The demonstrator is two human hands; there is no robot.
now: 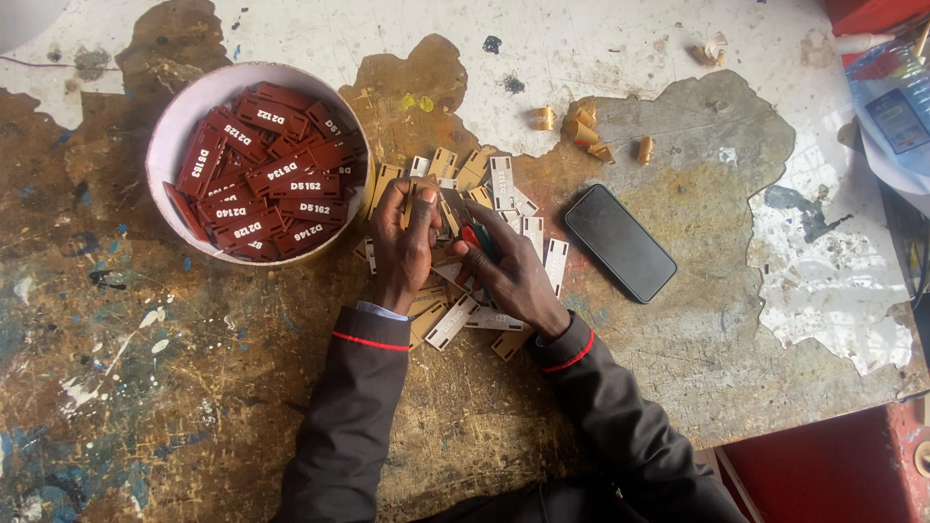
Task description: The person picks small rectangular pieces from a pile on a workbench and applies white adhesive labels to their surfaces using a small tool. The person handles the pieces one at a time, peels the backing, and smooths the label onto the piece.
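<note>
My left hand (402, 242) grips a small pale wooden tag (423, 205) upright between its fingers, above a pile of similar unpainted tags (504, 189) on the worn table (194, 387). My right hand (509, 276) is closed around a thin red and dark tool (475, 239), its tip close to the held tag. Several more pale tags (451, 322) lie under and beside both wrists. To the left stands a round pale bowl (167, 131) filled with several dark red lettered tags (281, 184).
A black phone (620, 242) lies face up right of the pile. Small wooden offcuts (581, 131) are scattered behind it. A blue and white packet (896, 116) sits at the right edge, with a red surface (823, 475) below the table's corner.
</note>
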